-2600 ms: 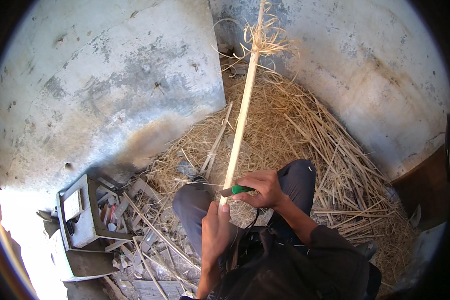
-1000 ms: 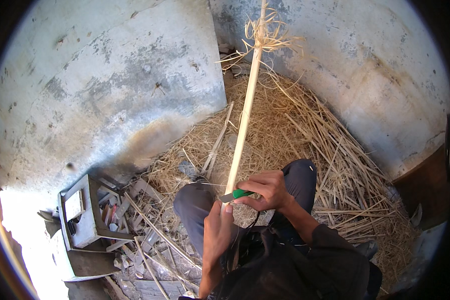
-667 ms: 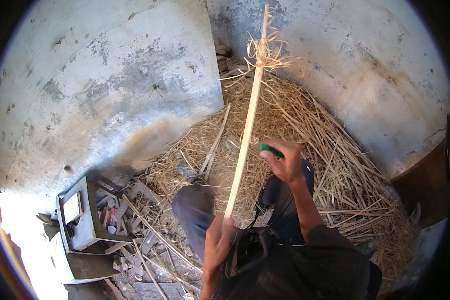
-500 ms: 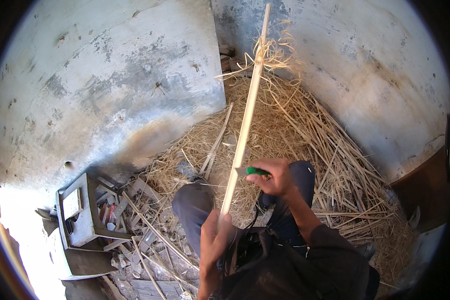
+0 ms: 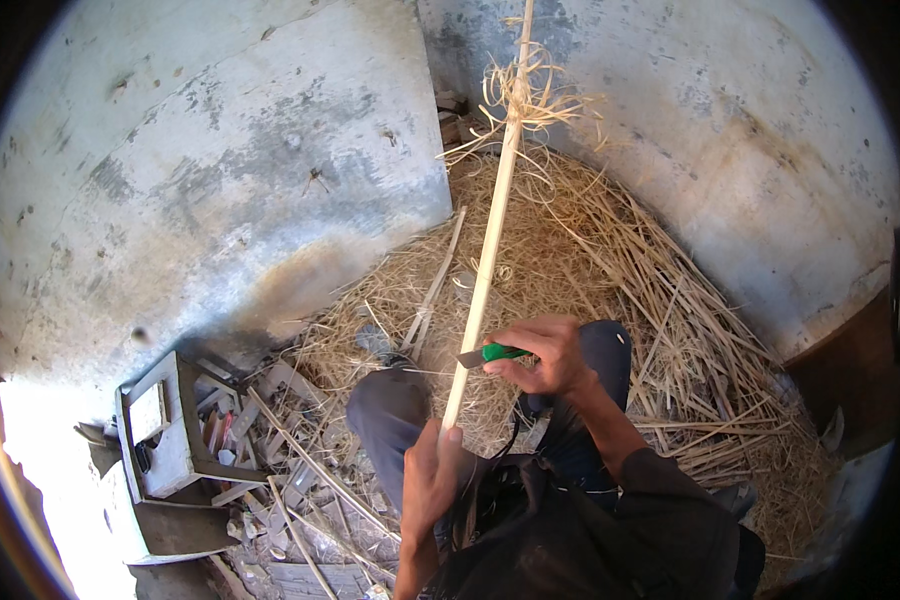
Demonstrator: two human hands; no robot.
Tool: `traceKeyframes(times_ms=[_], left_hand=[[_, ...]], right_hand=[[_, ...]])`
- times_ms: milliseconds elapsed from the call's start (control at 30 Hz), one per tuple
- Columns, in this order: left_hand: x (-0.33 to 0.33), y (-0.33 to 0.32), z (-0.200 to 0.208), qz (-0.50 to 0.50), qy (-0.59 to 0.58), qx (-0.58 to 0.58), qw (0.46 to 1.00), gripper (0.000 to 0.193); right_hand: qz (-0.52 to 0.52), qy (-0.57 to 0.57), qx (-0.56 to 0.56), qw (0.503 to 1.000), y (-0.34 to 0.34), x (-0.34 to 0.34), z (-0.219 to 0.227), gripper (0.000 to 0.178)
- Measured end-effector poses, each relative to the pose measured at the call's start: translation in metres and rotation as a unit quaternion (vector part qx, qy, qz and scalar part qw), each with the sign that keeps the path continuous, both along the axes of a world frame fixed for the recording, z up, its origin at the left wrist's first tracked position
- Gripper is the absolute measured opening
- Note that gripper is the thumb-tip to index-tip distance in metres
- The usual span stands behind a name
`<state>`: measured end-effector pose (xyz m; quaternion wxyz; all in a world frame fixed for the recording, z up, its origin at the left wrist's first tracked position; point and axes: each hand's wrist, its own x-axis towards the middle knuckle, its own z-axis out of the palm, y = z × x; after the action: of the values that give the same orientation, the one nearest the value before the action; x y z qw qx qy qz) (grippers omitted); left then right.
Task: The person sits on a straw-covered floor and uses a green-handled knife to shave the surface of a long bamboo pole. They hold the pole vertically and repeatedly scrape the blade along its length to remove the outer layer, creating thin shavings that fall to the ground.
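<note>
Pale wood strip, running near to far, looks light, stiff, prob. splintery, so we'd grip its near end, where L hand fingers clamp; R hand fingers clamp green knife.

Floor, pale shavings, thin sticks

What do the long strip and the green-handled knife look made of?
Long strip: likely bamboo or wood, bare and pale, with curly shavings on it.
Knife blade: probably metal, flat and dull grey.
Green handle: possibly plastic, by its even, bright colour; the right hand covers part.
</note>
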<state>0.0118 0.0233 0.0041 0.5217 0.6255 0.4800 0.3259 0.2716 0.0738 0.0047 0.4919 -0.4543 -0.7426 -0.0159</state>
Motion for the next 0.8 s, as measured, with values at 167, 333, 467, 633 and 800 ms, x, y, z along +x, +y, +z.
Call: traceKeyframes(times_ms=[167,333,467,633,800], left_hand=[[-0.003,-0.001,0.004,-0.002,0.019,0.015,1.0,0.033],[-0.007,-0.003,0.006,-0.002,0.033,0.021,0.999,0.029],[-0.011,-0.004,-0.004,-0.002,0.027,0.024,0.999,0.028],[-0.016,-0.005,-0.008,-0.004,0.014,0.007,1.0,0.031],[-0.026,-0.029,-0.023,-0.024,-0.003,-0.022,0.999,0.04]], right_hand=[[-0.01,-0.01,0.01,1.0,0.003,0.001,-0.001,0.034],[-0.013,-0.019,0.011,1.0,0.003,0.001,0.001,0.033],[-0.01,-0.027,0.013,1.0,0.006,0.002,0.001,0.032],[-0.034,-0.008,-0.003,0.999,0.01,0.008,-0.004,0.03],[-0.144,0.104,-0.057,0.983,0.033,0.05,-0.003,0.033]])
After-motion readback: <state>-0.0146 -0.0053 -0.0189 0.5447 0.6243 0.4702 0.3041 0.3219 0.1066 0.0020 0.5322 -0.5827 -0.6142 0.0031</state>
